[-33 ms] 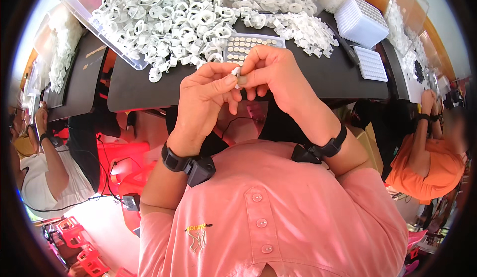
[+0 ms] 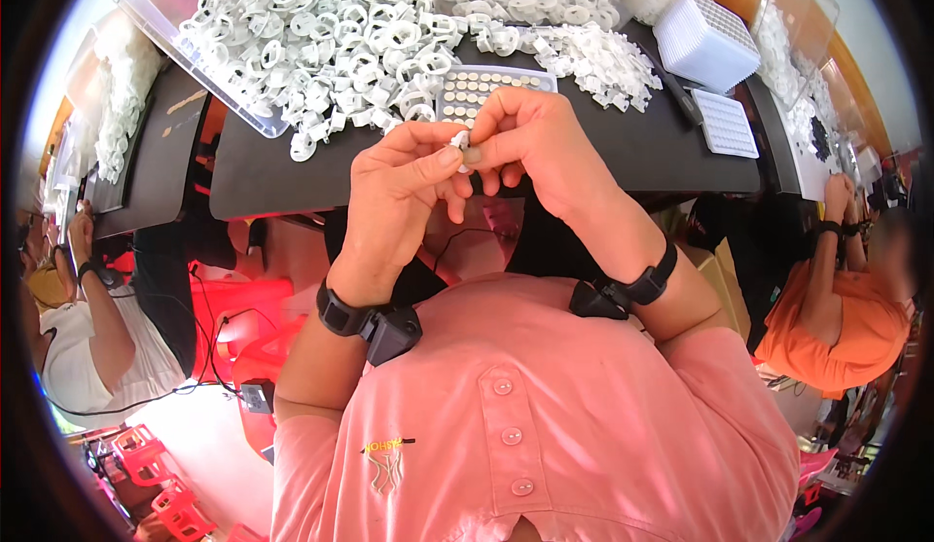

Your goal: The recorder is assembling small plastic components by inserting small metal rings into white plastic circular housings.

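Observation:
Both my hands meet in front of the table's near edge, fingertips pinched together on a small white plastic part [image 2: 460,140]. My left hand [image 2: 404,177] grips it between thumb and forefinger. From the other side, my right hand [image 2: 533,143] holds it with its thumb and forefinger; the fingers cover most of the part. Just beyond them lies a pale tray [image 2: 449,104] with rows of small round metallic discs. A large heap of white ring-shaped plastic parts [image 2: 321,46] fills the table behind my left hand. Smaller white pieces [image 2: 603,63] lie in a pile farther right.
A clear plastic bin [image 2: 258,119] lies tipped at the far left. Stacked white trays [image 2: 708,44] stand back right, with a single white tray [image 2: 725,126] and a black bar-like tool [image 2: 674,90] nearby. People work on either side, one in an orange shirt [image 2: 837,323].

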`<state>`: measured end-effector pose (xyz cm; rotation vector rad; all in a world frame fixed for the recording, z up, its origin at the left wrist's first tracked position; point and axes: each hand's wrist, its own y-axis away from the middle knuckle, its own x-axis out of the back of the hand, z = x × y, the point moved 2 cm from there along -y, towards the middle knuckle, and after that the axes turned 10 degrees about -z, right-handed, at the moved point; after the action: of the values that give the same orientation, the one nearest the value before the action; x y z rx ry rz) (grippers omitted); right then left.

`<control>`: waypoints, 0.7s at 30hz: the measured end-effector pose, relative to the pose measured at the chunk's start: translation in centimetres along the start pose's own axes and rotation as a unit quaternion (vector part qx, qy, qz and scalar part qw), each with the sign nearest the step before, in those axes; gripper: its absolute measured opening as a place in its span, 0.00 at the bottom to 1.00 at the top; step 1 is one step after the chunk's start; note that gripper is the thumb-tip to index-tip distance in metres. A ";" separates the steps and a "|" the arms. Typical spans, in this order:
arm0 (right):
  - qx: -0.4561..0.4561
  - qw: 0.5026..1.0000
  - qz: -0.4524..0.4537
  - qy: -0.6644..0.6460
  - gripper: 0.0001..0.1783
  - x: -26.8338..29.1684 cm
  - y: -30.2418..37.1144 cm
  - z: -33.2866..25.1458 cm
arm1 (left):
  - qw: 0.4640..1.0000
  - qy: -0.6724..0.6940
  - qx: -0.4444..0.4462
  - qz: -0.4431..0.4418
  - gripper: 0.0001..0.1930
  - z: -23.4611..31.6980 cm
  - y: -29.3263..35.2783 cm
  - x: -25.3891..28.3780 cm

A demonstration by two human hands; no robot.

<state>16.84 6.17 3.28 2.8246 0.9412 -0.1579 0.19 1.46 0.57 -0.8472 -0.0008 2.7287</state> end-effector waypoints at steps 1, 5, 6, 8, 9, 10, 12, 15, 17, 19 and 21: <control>-0.001 1.000 -0.005 -0.013 0.07 0.1 -0.3 0.4 | 1.000 0.000 0.001 -0.001 0.11 -0.1 0.0 0.1; 0.015 0.999 -0.013 -0.032 0.07 -0.2 -0.1 0.5 | 1.000 0.025 -0.008 -0.009 0.12 0.1 0.0 0.4; 0.014 0.999 -0.014 -0.032 0.07 -0.4 0.0 0.4 | 0.999 0.036 -0.003 -0.009 0.12 0.0 0.0 0.4; 0.021 1.000 -0.008 -0.022 0.06 -0.6 0.1 0.2 | 0.999 0.041 -0.008 -0.010 0.13 -0.1 0.0 0.7; 0.019 1.000 -0.007 -0.021 0.06 -0.7 0.2 0.2 | 0.999 0.045 -0.012 -0.014 0.13 -0.1 0.0 0.9; 0.029 0.999 -0.007 -0.010 0.06 -0.8 0.2 0.1 | 0.999 0.047 -0.012 -0.015 0.13 -0.1 -0.1 1.0; 0.038 0.999 -0.007 0.001 0.06 -1.1 0.1 0.0 | 0.996 0.081 -0.012 -0.036 0.14 -0.2 -0.2 1.3; 0.080 0.997 -0.012 0.000 0.06 -1.5 0.0 0.1 | 0.993 0.114 -0.014 -0.027 0.14 -0.2 -0.2 1.7; 0.086 0.996 -0.008 0.014 0.05 -1.5 -0.3 0.3 | 0.992 0.121 -0.015 -0.028 0.14 -0.3 -0.1 1.7; 0.087 0.996 -0.007 0.017 0.06 -1.6 -0.2 0.2 | 0.991 0.128 -0.015 -0.029 0.14 -0.2 -0.2 1.8; 0.087 0.996 -0.006 0.019 0.06 -1.5 -0.3 0.2 | 0.994 0.100 -0.010 -0.040 0.13 -0.2 -0.1 1.7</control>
<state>15.47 5.44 3.26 2.9918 0.9991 -0.1967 -1.03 2.00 -0.52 -1.0972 -0.0208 2.5633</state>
